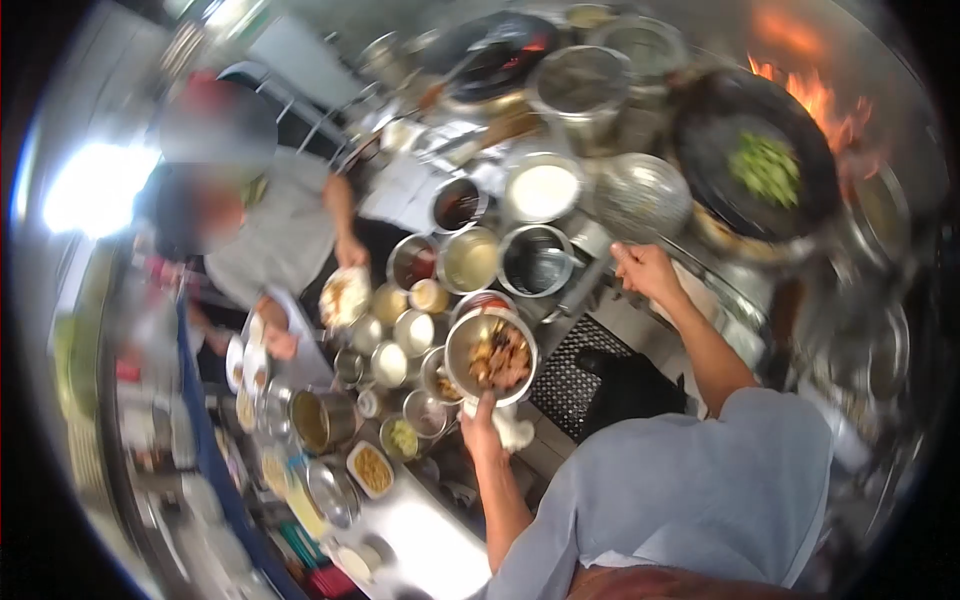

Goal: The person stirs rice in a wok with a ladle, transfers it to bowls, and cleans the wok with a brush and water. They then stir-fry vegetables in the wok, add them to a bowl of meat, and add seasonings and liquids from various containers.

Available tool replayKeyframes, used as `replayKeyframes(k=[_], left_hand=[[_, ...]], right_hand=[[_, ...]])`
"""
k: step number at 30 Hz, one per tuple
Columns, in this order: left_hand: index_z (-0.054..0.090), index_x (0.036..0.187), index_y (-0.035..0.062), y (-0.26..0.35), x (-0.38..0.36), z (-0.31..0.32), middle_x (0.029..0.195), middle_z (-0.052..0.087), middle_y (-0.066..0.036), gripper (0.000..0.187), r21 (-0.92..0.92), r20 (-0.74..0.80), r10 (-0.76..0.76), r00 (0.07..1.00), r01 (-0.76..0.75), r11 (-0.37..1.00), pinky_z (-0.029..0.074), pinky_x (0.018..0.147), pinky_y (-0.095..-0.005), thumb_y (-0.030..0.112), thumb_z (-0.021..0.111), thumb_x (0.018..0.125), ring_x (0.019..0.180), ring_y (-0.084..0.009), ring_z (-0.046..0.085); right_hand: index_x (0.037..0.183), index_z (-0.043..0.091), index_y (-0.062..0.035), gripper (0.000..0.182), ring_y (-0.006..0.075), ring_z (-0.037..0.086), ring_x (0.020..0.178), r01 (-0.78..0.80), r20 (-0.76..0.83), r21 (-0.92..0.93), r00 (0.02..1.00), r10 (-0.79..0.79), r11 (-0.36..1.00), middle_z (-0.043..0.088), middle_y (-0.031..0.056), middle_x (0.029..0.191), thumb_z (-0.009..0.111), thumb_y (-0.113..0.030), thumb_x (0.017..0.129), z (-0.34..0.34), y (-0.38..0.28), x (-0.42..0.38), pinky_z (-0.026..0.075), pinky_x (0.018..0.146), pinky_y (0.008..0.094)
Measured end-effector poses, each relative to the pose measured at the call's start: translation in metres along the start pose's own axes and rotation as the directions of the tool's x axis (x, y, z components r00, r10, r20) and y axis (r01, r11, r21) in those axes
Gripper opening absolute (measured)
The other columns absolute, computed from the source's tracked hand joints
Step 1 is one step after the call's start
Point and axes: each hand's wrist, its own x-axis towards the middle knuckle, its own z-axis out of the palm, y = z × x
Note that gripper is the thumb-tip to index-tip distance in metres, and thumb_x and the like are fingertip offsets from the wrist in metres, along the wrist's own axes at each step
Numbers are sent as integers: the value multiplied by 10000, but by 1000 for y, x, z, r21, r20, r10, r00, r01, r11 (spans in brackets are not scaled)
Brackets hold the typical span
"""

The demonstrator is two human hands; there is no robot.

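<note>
My left hand grips the rim of a metal bowl, thumb over the edge. Inside lie pieces of meat and dark bits that look like mushroom. A white cloth hangs just beside that hand. My right hand is closed in front of the stove, near a perforated strainer; whatever its fingers hold, if anything, I cannot make out. Beyond it, chopped green vegetables sit in a large black wok, with flames rising behind.
Several metal pots of sauces and liquids, including a white one, crowd the counter between the stove and a co-worker, who holds a plate of food. A second wok stands at the back. A perforated black mat covers part of the floor.
</note>
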Motion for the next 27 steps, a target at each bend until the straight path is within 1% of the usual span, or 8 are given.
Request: replayKeyframes(k=[6, 8, 14, 16, 18, 20, 22, 27], left_hand=[[477, 1249, -69, -83, -124, -96, 1104, 595, -180, 427, 28, 102, -90, 991, 88, 996, 518, 717, -371, 58, 571, 852, 888, -260, 628], [489, 1236, -59, -98, -153, -117, 1082, 601, -167, 407, 7, 146, -120, 982, 120, 993, 519, 689, -367, 63, 572, 856, 863, -246, 628], [514, 1205, -36, -87, -187, -110, 1064, 610, -142, 366, 4, 185, -204, 961, 207, 978, 517, 678, -346, 60, 588, 860, 855, -229, 628], [518, 1202, -34, -93, -183, -114, 1081, 609, -140, 360, -25, 196, -173, 965, 181, 983, 523, 724, -350, 21, 588, 853, 869, -228, 629], [519, 1203, -33, -82, -188, -110, 1074, 615, -127, 358, 10, 194, -192, 962, 193, 981, 522, 729, -344, 27, 590, 858, 881, -218, 628], [528, 1186, -24, -82, -188, -109, 1044, 625, -106, 341, -24, 216, -150, 965, 158, 987, 516, 728, -332, 42, 605, 860, 882, -204, 624], [546, 1125, -15, -89, -184, -109, 993, 633, -88, 285, -3, 176, -153, 972, 156, 988, 503, 722, -310, 54, 623, 859, 826, -180, 620], [560, 1091, -6, -97, -199, -114, 975, 642, -75, 243, -52, 158, -211, 965, 222, 974, 503, 723, -308, 56, 618, 863, 811, -164, 621]], right_hand=[[985, 634, -43, 283, 367, 609, 836, 33, -536, -667, 672, -510, 744, 665, 169, 924, 586, -301, 880, -143, 78, -203, 472, 736, 445], [1118, 581, -48, 355, 390, 591, 953, -263, -716, -655, 517, -470, 708, 633, 185, 1035, 586, -298, 865, -177, 94, -272, 469, 807, 466], [1142, 524, 51, 493, 427, 594, 1034, -659, -706, -343, 651, 280, 669, 623, 295, 1014, 657, -205, 743, -222, 266, -325, 471, 911, 470], [1101, 540, 48, 412, 361, 646, 907, -561, -703, -219, 658, 270, 798, 631, 253, 977, 634, -156, 756, -194, 328, -329, 530, 775, 451], [1152, 506, 44, 443, 339, 636, 972, -455, -649, 286, 556, 519, 844, 630, 225, 1054, 636, -148, 775, -171, 300, -338, 520, 799, 424], [910, 576, -15, 168, 170, 548, 505, -478, -813, 92, 471, 343, 874, 562, 64, 681, 593, -134, 792, -217, 413, -296, 396, 377, 307], [769, 516, -56, 105, 134, 460, 439, -97, -575, 555, 673, 465, 826, 465, 6, 557, 580, -132, 803, -239, 319, -317, 324, 357, 285], [829, 488, -74, 107, 109, 405, 403, 253, -441, 680, 891, 108, 689, 399, -7, 528, 565, -144, 856, -204, 229, -347, 348, 387, 284]])
